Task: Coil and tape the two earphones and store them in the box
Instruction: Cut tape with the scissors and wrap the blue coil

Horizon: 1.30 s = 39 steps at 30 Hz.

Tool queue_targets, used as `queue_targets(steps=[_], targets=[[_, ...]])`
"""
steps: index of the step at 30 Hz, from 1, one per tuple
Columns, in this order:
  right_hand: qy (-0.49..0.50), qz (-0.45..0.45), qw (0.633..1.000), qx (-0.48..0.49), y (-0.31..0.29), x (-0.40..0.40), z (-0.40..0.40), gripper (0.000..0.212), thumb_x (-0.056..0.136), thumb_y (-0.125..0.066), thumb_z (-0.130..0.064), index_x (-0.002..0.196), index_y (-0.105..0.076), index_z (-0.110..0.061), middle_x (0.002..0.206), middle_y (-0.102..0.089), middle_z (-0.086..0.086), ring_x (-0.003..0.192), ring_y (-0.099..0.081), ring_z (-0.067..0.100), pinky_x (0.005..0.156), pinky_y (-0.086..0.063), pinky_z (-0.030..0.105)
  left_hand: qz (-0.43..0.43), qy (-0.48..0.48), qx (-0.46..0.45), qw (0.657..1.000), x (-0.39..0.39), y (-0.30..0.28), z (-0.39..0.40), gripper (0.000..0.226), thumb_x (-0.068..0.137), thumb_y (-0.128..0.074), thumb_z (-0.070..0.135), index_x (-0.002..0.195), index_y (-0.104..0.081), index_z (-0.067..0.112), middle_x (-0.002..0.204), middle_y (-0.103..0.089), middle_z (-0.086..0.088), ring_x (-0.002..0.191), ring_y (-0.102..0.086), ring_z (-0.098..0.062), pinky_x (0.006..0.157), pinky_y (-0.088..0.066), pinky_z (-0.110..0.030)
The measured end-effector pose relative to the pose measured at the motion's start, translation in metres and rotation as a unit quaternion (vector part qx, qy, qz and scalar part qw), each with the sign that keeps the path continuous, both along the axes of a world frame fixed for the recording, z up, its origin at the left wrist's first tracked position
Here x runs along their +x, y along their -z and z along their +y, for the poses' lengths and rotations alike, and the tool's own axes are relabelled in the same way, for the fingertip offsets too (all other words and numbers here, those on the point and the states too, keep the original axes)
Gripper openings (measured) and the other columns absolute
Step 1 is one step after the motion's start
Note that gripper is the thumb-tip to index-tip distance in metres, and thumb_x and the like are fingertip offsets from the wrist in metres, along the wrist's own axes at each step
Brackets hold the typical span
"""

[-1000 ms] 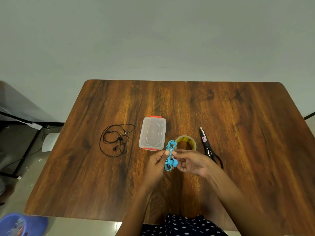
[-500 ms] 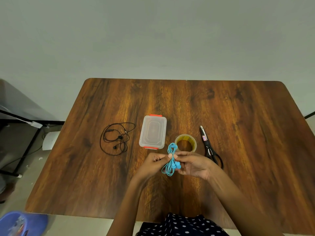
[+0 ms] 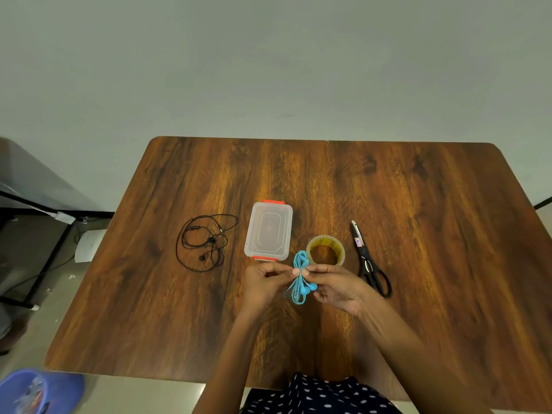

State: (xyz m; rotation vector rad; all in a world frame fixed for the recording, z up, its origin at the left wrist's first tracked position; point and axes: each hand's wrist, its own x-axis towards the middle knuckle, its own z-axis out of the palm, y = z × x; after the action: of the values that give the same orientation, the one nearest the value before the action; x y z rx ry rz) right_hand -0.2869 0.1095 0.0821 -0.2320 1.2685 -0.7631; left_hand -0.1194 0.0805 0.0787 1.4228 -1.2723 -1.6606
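While I look down from the head camera, I see a blue tub (image 3: 38, 389) on the floor at the far left, then the black earphones (image 3: 206, 242) lying loosely tangled on the table (image 3: 433, 204). Next comes the clear box (image 3: 268, 231), lid on, with orange clips. Near the front of it my left hand (image 3: 263, 280) and right hand (image 3: 336, 283) meet over the table, the fingers (image 3: 295, 271) of both pinching the coiled blue earphones (image 3: 301, 277) at the middle, buds hanging just beside the right hand. A roll of tape (image 3: 325, 250) sits just behind, and black scissors (image 3: 370, 259) lie to its right.
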Motion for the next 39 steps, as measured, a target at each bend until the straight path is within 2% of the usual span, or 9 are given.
queue_targets(steps=[6,8,12,16,19,24,29,34,39], targets=[[0.054,0.107,0.993,-0.023,-0.001,0.009,-0.003,0.024,0.078,-0.075,-0.01,0.101,-0.072,-0.008,0.094,-0.073,0.008,0.087,-0.066,0.017,0.068,-0.048,0.024,0.015,-0.027,-0.029,0.999,-0.013,-0.003,0.011,0.016,0.088,-0.062,0.004,0.101,-0.072,0.004,0.09,-0.076,0.0,0.086,-0.072,-0.016,0.075,-0.058,-0.027],[0.06,0.13,0.989,-0.047,-0.003,0.009,-0.005,0.023,0.077,-0.076,-0.009,0.1,-0.071,-0.006,0.092,-0.073,0.008,0.084,-0.069,0.016,0.065,-0.052,0.021,0.029,-0.022,-0.022,0.999,-0.014,-0.004,0.012,0.019,0.09,-0.06,0.005,0.105,-0.071,0.002,0.095,-0.075,-0.004,0.09,-0.072,-0.017,0.078,-0.058,-0.029],[0.061,0.161,0.982,-0.076,-0.004,0.008,-0.004,0.021,0.076,-0.076,-0.008,0.096,-0.071,-0.005,0.094,-0.073,0.01,0.087,-0.07,0.018,0.064,-0.055,0.021,0.068,-0.023,0.024,0.997,-0.014,-0.006,0.012,0.019,0.093,-0.057,0.006,0.091,-0.074,0.013,0.089,-0.076,0.0,0.087,-0.072,-0.015,0.068,-0.056,-0.02],[0.054,0.171,0.979,-0.097,-0.006,0.008,-0.001,0.019,0.072,-0.08,-0.013,0.09,-0.073,-0.01,0.093,-0.074,0.008,0.088,-0.07,0.017,0.068,-0.056,0.023,0.072,-0.035,0.036,0.996,-0.016,-0.004,0.013,0.013,0.088,-0.064,0.014,0.095,-0.073,0.01,0.093,-0.076,-0.003,0.089,-0.072,-0.017,0.073,-0.057,-0.024],[0.04,0.171,0.98,-0.096,-0.009,0.01,-0.001,0.02,0.071,-0.08,-0.015,0.09,-0.074,-0.01,0.09,-0.074,0.004,0.085,-0.07,0.013,0.06,-0.053,0.017,0.089,-0.063,0.063,0.992,-0.014,0.001,0.012,0.019,0.086,-0.065,0.016,0.1,-0.072,0.006,0.095,-0.075,-0.005,0.091,-0.072,-0.019,0.076,-0.058,-0.028],[0.028,0.139,0.987,-0.08,-0.013,0.009,-0.003,0.011,0.073,-0.079,-0.01,0.083,-0.074,-0.012,0.076,-0.075,-0.002,0.066,-0.07,0.001,0.048,-0.047,0.01,0.084,-0.083,0.065,0.991,-0.015,0.003,0.015,0.012,0.089,-0.061,0.018,0.094,-0.072,0.014,0.091,-0.076,0.0,0.087,-0.072,-0.016,0.067,-0.056,-0.021],[0.019,0.184,0.977,-0.104,-0.01,0.012,-0.002,0.01,0.073,-0.079,-0.011,0.082,-0.074,-0.014,0.082,-0.075,-0.001,0.073,-0.07,0.003,0.053,-0.047,0.01,0.051,-0.083,0.052,0.994,-0.02,-0.001,0.016,0.012,0.091,-0.059,0.021,0.087,-0.071,0.02,0.081,-0.075,0.01,0.079,-0.071,-0.006,0.061,-0.053,-0.014],[0.0,0.301,0.94,-0.16,0.0,0.013,0.005,0.008,0.074,-0.079,-0.012,0.079,-0.075,-0.017,0.086,-0.075,0.004,0.081,-0.071,0.011,0.074,-0.058,0.027,0.009,-0.055,0.048,0.997,-0.021,-0.001,0.016,0.022,0.093,-0.057,0.021,0.097,-0.071,0.005,0.094,-0.074,-0.01,0.086,-0.072,-0.019,0.079,-0.059,-0.033],[-0.036,0.404,0.889,-0.214,0.002,0.015,0.006,0.014,0.075,-0.079,-0.019,0.085,-0.076,-0.009,0.082,-0.074,0.002,0.076,-0.07,0.01,0.07,-0.059,0.029,0.035,-0.055,0.062,0.996,-0.023,-0.003,0.016,0.025,0.088,-0.064,0.017,0.1,-0.07,-0.004,0.096,-0.073,-0.017,0.089,-0.072,-0.026,0.084,-0.057,-0.044]])
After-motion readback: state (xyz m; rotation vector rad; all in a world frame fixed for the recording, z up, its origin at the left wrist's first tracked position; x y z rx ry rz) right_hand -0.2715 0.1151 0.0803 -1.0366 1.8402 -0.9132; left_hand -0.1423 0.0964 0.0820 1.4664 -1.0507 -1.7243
